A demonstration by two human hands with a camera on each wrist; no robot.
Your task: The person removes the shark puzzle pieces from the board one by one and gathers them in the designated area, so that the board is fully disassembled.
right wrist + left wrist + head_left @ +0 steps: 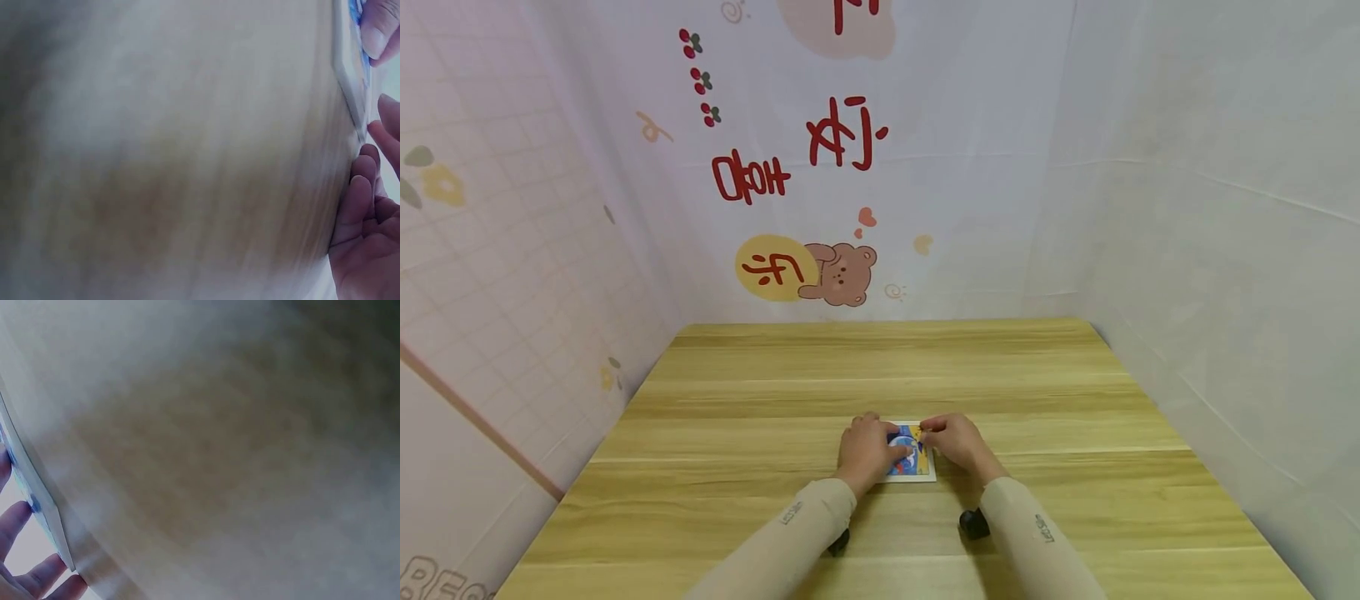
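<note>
A small flat picture board (913,477) with a white border and a blue and yellow print lies on the wooden table. My left hand (867,450) rests over its left part, fingers spread and thumb on the print. In the left wrist view, fingertips (19,515) touch the board's face and edge. My right hand (957,440) is at the board's upper right corner, thumb and index finger close together there. The right wrist view shows its other fingers (356,194) curled beside the corner. I cannot tell whether thumb and index pinch anything.
The wooden table (880,367) reaches back to a printed cloth wall (970,208), with cloth walls on both sides too. Black wrist devices (974,524) sit under both sleeves, close over the table.
</note>
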